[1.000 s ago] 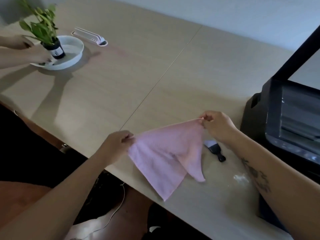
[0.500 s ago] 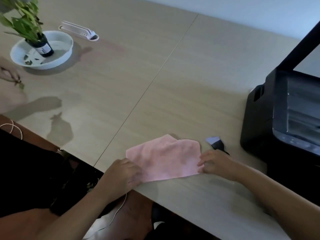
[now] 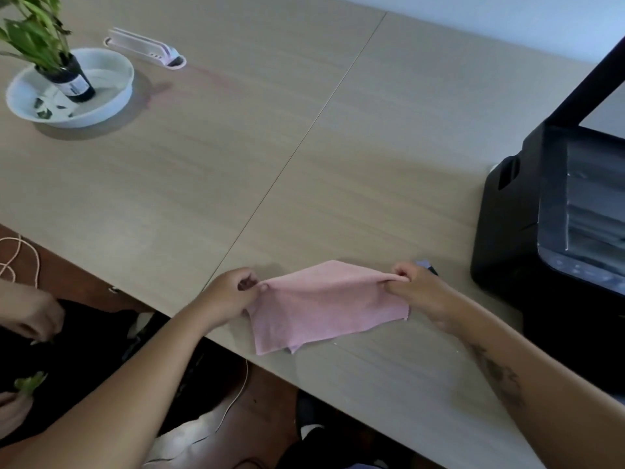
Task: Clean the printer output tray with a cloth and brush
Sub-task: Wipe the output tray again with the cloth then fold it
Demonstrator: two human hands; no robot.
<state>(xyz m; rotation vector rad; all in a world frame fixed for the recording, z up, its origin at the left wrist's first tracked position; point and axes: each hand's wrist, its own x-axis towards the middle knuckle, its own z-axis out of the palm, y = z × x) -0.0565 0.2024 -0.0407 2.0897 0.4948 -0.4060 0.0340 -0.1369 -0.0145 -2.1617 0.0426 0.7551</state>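
A pink cloth [image 3: 324,306] is stretched between my hands just above the near edge of the wooden table [image 3: 304,157], folded over with its lower edge hanging down. My left hand [image 3: 233,294] pinches its left corner. My right hand [image 3: 417,291] pinches its right corner. A small brush [image 3: 426,265] lies on the table behind my right hand, mostly hidden by it. The black printer [image 3: 507,231] stands at the right with its lid raised and its output tray [image 3: 588,211] in view.
A white bowl [image 3: 111,96] holding a potted green plant [image 3: 40,32] stands at the far left. A white and pink holder [image 3: 145,50] lies behind it. Another person's hands [image 3: 30,313] are at the left edge, below the table.
The cloth lay flat on the table under my hands half a second ago. Both hands have now lifted it by its corners, so it hangs folded between them.
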